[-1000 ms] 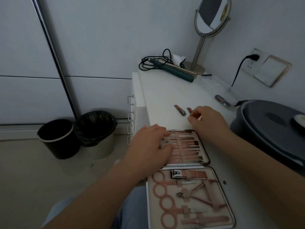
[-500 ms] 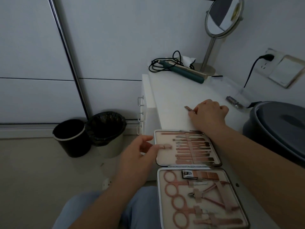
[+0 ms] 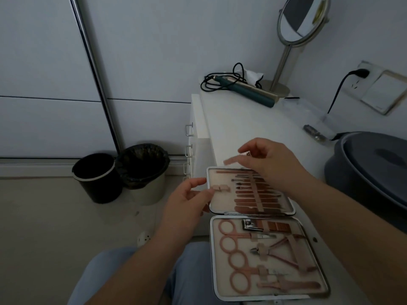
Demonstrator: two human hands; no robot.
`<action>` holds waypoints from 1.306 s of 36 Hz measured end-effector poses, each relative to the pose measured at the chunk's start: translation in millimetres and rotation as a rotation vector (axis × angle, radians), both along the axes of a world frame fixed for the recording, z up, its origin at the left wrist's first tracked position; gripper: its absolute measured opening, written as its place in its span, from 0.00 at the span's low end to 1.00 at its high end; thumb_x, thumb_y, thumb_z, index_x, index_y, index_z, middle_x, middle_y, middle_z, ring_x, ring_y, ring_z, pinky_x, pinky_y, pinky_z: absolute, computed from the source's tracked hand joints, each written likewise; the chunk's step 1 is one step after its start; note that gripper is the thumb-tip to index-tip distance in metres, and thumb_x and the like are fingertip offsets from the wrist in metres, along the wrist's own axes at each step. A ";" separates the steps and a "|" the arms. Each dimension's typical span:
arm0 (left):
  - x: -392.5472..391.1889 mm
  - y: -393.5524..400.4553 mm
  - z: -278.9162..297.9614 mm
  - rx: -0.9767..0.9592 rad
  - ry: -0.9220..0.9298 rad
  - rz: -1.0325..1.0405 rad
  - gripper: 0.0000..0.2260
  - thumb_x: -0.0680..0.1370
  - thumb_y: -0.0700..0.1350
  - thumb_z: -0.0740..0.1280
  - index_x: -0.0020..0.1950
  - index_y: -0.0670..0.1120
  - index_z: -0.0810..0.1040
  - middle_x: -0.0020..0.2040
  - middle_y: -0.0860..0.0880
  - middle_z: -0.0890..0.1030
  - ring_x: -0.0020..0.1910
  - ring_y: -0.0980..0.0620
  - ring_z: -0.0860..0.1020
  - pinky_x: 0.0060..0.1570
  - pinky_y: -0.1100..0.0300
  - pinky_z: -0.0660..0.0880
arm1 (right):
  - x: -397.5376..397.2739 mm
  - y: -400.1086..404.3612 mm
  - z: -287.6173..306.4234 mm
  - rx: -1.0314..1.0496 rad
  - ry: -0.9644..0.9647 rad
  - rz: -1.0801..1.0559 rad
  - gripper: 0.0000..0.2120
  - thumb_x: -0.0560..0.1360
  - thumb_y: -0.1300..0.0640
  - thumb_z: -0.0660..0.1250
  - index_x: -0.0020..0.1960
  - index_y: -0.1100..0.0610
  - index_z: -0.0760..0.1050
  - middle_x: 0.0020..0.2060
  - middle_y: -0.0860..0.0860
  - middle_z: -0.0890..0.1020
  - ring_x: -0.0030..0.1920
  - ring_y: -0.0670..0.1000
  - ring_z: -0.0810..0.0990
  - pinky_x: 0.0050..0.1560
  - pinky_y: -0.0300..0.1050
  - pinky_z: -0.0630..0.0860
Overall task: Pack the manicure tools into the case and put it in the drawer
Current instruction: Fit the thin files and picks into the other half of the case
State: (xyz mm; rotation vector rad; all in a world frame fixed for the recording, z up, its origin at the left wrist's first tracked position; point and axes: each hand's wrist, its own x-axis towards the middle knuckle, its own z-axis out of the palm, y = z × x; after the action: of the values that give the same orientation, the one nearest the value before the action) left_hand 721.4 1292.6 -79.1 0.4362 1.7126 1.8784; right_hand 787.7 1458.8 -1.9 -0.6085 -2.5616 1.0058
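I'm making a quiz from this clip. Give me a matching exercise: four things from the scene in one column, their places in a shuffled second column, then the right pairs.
Things
1. round mirror
2. black bin
3. scissors
4. hair tool with cord

Places
A. strapped in the near half of the open case
B. on the floor left of the drawer unit
C. lying at the far end of the white top, beside the mirror's base
D. standing on its stem at the far right corner of the top

Pairs: 1-D, 2-B, 3-A, 4-C
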 end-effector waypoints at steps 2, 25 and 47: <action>0.8 -1.6 -0.6 -0.001 0.004 -0.008 0.09 0.70 0.45 0.69 0.49 0.54 0.79 0.42 0.44 0.83 0.42 0.43 0.80 0.51 0.41 0.74 | 1.6 -4.0 0.7 -0.091 -0.005 0.022 0.03 0.68 0.47 0.67 0.41 0.41 0.74 0.39 0.42 0.79 0.42 0.42 0.77 0.40 0.34 0.69; 4.0 -1.1 1.1 0.004 -0.011 -0.023 0.13 0.65 0.49 0.68 0.50 0.53 0.78 0.40 0.44 0.83 0.38 0.47 0.80 0.51 0.41 0.74 | -30.1 -18.3 -7.6 -0.130 -0.091 0.067 0.04 0.72 0.52 0.69 0.47 0.46 0.77 0.40 0.44 0.81 0.42 0.41 0.78 0.38 0.33 0.71; 1.9 -3.2 0.1 0.001 0.003 -0.034 0.10 0.72 0.42 0.68 0.53 0.50 0.77 0.38 0.43 0.82 0.36 0.49 0.79 0.49 0.44 0.74 | -40.4 -20.6 -5.4 0.023 -0.208 0.072 0.07 0.73 0.52 0.67 0.51 0.50 0.79 0.41 0.45 0.76 0.42 0.43 0.73 0.38 0.33 0.66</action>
State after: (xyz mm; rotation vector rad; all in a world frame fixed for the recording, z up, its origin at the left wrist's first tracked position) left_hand 723.3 1289.5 -79.0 0.4658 1.6953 1.8557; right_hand 747.3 1438.1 -7.2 -0.6507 -2.7905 0.9808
